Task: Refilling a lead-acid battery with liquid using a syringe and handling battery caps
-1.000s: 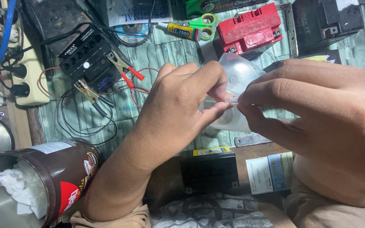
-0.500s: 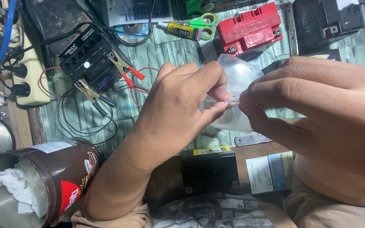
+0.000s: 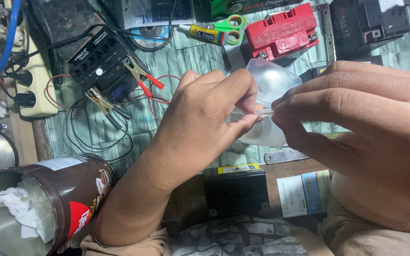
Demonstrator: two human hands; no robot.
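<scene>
Holding: both hands pinch a small clear tube [image 3: 264,113] above the desk [image 3: 186,66].
Left hand [image 3: 200,118]: thumb and forefinger closed on the tube's left end.
Right hand [image 3: 357,128]: fingertips closed on its right end.
Tube place: between the two hands, in front of the translucent plastic bottle [image 3: 271,85].
Tube axis: about level, running left to right.
Nearby: red battery [image 3: 281,31] beyond the bottle; black battery [image 3: 236,189] nearer than it.

Red battery case [image 3: 282,32] far right, green-handled scissors [image 3: 232,24] beside a yellow glue tube [image 3: 208,34], brown tin [image 3: 48,204] near left, cream power strip [image 3: 34,78] far left, clear plastic container [image 3: 271,85] centre.
</scene>
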